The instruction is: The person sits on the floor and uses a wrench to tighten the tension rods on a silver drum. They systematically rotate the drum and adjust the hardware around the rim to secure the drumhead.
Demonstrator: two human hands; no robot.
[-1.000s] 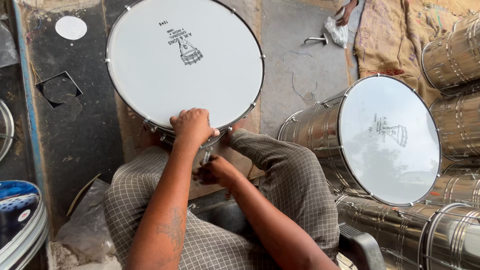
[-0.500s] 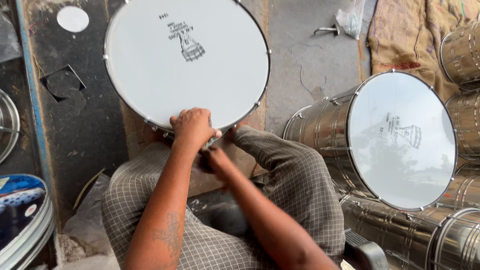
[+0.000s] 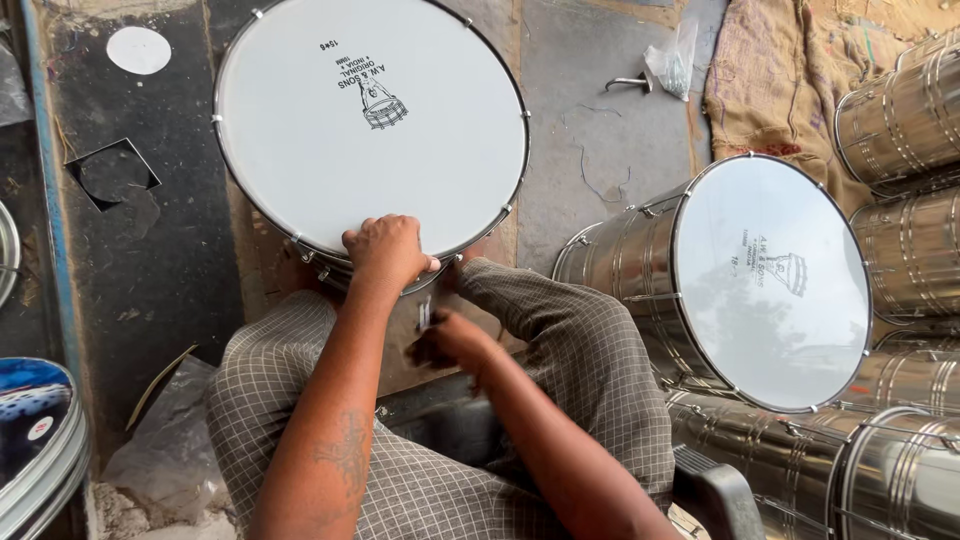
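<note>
A large drum point(image 3: 370, 130) with a white head and a metal rim stands in front of my knees. My left hand point(image 3: 388, 252) rests on its near rim, fingers curled over the edge. My right hand point(image 3: 447, 345) is lower, below the rim by the drum's shell, blurred, gripping a small metal tool point(image 3: 425, 314) that points up toward the rim. My legs in checked trousers point(image 3: 560, 340) frame the drum's bottom.
A second white-headed steel drum point(image 3: 770, 280) lies on its side at right, with several more steel drum shells point(image 3: 900, 120) stacked behind and below it. A burlap cloth point(image 3: 780, 70), a plastic bag and a metal hook lie on the floor at top right. Stacked rims point(image 3: 30, 450) sit bottom left.
My right hand has dropped away from the rim toward my lap with the tool. My left hand stays on the drum's edge. The view has shifted slightly.
</note>
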